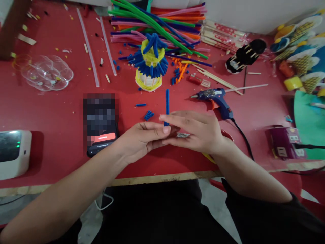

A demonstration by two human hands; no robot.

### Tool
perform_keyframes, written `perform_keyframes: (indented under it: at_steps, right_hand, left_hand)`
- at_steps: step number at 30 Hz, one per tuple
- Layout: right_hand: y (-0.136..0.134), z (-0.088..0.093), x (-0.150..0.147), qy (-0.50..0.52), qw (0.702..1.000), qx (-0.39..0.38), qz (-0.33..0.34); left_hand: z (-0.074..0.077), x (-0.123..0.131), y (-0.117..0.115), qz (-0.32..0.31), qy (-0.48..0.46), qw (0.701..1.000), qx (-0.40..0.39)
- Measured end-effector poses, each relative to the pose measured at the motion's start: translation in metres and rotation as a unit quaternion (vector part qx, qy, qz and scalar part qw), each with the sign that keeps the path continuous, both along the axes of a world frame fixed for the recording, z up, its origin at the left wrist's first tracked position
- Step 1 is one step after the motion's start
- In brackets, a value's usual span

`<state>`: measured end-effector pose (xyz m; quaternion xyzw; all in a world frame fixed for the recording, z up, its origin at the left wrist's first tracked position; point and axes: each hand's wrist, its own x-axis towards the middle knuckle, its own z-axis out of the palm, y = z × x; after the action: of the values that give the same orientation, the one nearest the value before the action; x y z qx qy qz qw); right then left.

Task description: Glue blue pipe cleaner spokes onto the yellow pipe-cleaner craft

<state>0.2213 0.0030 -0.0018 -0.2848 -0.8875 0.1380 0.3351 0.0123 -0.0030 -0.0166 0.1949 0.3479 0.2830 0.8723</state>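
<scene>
My left hand (148,137) pinches the lower end of a blue fuzzy stem (167,101), which stands upright between thumb and fingers. From the right, my right hand (194,130) reaches to the same stem, its fingertips against it and beside my left thumb; what its lower fingers hold is partly hidden. Just left of the stem lie a short blue piece (141,105) and a small bundle of blue pieces (149,115). Behind them stands a tiered blue and yellow model (152,62) on a white and yellow base.
A glue gun (215,98) with a black cord lies at the right, near a purple box (286,142). A phone (101,125) is left of my hands. Colourful stems (157,20) lie at the back, and a black model (245,56) stands at the back right.
</scene>
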Motion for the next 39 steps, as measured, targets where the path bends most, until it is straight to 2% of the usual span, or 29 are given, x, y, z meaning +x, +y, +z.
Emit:
perform_keyframes:
  at_steps: [7,13,19,23,35,39]
  right_hand:
    - [-0.0019,0.0035,0.0015,-0.034,0.997,0.06,-0.025]
    - [-0.0014,0.0018,0.0027,-0.009,1.0,0.012,0.008]
    - [-0.0047,0.0034,0.0014,-0.006,0.999,-0.025,-0.045]
    - [-0.0056,0.0036,0.0008,0.005,0.998,-0.047,-0.038]
    - [-0.0035,0.0031,0.001,-0.029,0.999,-0.001,-0.027]
    - [-0.0039,-0.0025,-0.0004,-0.01,1.0,0.008,-0.016]
  left_hand:
    - [-0.001,0.0025,-0.0022,-0.001,0.014,1.0,-0.002]
    - [-0.0006,0.0022,-0.0036,0.011,0.013,1.0,0.008]
    - [0.0057,0.0037,-0.0055,0.008,0.022,1.0,0.004]
    - [0.0072,0.0041,-0.0057,0.001,0.009,1.0,0.011]
    - [0.0067,0.0034,-0.0068,0.011,0.056,0.998,0.037]
    - [0.0065,0.0028,-0.0078,0.022,0.089,0.993,0.077]
